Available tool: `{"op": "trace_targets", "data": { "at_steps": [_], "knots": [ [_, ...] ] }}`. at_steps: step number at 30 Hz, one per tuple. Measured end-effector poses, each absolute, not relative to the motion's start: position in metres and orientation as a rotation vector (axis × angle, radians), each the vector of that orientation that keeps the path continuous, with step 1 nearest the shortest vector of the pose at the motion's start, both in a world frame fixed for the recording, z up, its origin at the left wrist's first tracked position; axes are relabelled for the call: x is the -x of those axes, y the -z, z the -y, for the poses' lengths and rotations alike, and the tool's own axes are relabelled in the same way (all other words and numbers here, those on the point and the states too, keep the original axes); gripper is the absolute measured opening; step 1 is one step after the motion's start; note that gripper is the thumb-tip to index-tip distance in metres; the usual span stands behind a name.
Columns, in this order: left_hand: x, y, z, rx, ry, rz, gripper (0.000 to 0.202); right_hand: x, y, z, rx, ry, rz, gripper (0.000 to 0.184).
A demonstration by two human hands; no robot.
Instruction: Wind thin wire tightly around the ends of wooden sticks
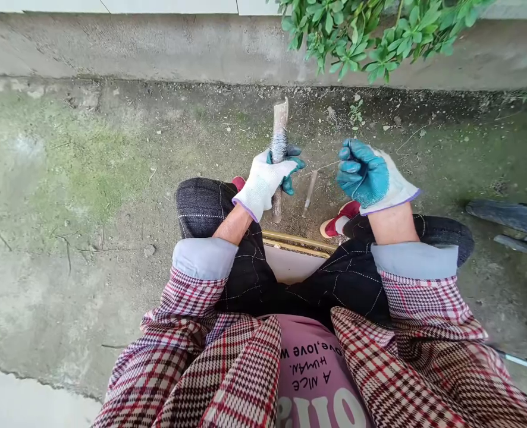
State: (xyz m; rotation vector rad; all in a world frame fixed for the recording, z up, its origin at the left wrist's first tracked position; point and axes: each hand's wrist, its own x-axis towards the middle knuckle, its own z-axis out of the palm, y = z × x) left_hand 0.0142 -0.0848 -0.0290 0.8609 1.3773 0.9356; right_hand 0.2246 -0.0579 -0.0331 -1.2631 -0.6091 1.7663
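Above bare, mossy ground: your left hand holds a pale, rough, rod-like stick, standing lengthwise in view between your knees and the wall.
Winding: grey, thin wire-like coil around the stick, just above your thumb; material hard to tell.
Strand: thin, pale line running from near your left fingers to your right hand; its left end is hard to trace.
Hidden: the stick's middle, under your left glove; your left red shoe, mostly behind your knee.
Cut off: green leafy plant at top; dark, unclear object at right edge.
Left pose: white-and-teal glove, back toward you, closed around the stick, thumb across it.
Right pose: matching glove, raised, palm toward you, fingers curled shut on the strand; exact pinch point unclear.
Ground: short, pale, narrow piece between your hands, blurry; right red shoe near it.
Under you: white panel with gold-coloured bars, partly covered by your thighs.
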Motion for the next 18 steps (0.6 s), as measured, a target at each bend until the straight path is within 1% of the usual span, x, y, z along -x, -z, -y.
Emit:
{"op": "trace_targets", "data": {
  "at_steps": [2,3,7,9,14,16,18],
  "knots": [
    [-0.014,0.028,0.085,-0.855,-0.957,-1.364,0.026,-0.224,0.023,0.054,1.237,-1.792,0.541,0.017],
    [-0.014,0.028,0.085,-0.843,-0.975,-1.357,0.026,-0.224,0.017,0.052,1.222,-1.801,0.488,0.019],
    [-0.011,0.024,0.084,-0.792,-0.998,-1.343,0.029,-0.226,-0.002,0.040,1.129,-1.785,0.280,0.046],
    [-0.009,0.023,0.083,-0.773,-0.997,-1.364,0.030,-0.233,-0.008,0.033,1.120,-1.717,0.240,0.052],
    [-0.003,0.021,0.083,-0.751,-1.060,-1.405,0.021,-0.269,-0.011,0.009,1.186,-1.478,0.215,0.050],
    [0.002,0.021,0.084,-0.756,-1.089,-1.399,0.022,-0.288,-0.007,-0.003,1.219,-1.406,0.192,0.053],
    [0.010,0.020,0.085,-0.763,-1.122,-1.395,0.025,-0.312,0.000,-0.015,1.255,-1.281,0.139,0.052]
  ]
}}
